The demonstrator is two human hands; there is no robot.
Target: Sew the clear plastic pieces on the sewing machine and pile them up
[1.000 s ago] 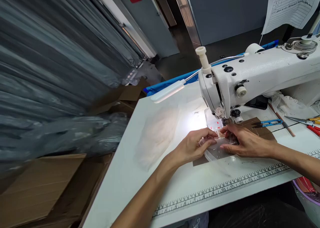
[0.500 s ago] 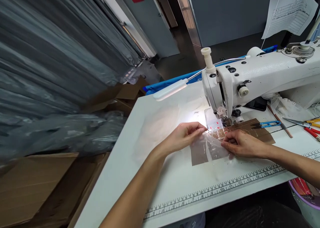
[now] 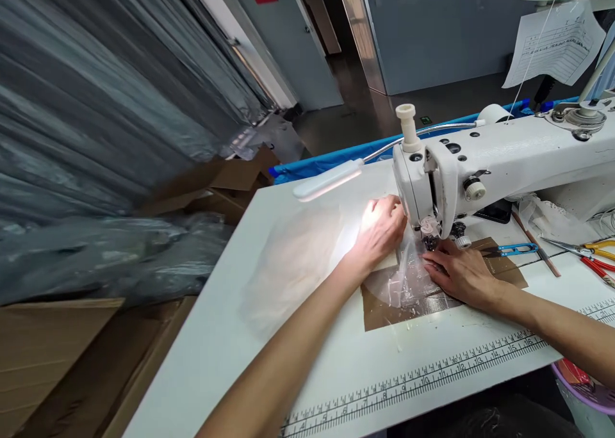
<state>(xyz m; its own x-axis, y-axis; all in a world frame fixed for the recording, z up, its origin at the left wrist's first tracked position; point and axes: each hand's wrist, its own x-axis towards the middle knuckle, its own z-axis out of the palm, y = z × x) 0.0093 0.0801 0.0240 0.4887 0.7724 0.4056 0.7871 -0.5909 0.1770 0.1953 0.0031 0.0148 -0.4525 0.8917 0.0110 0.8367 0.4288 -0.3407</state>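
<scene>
A piece of sheer white fabric [image 3: 408, 275] lies under the needle area of a white sewing machine [image 3: 519, 153], over a brown sheet [image 3: 377, 310] on the table. My left hand [image 3: 382, 230] is closed on the fabric's far left side, close beside the machine head; its fingertips are partly hidden. Just below the presser foot [image 3: 431, 241], my right hand [image 3: 459, 271] pinches the fabric's right edge between thumb and fingers. More pale sheer material [image 3: 293, 259] is spread on the table to the left of my left hand.
A lamp [image 3: 329, 180] on a bendy neck reaches over the table. Blue thread snips [image 3: 512, 250], a brown stick [image 3: 535, 243], scissors [image 3: 576, 249] and a dark phone [image 3: 494, 211] lie right. A printed ruler [image 3: 432, 383] runs along the front edge. Cardboard boxes [image 3: 52, 355] stand left.
My left hand has moved away from me to the side of the machine head. My right hand has shifted slightly up, nearer the presser foot, and the sheer fabric has turned and moved with them.
</scene>
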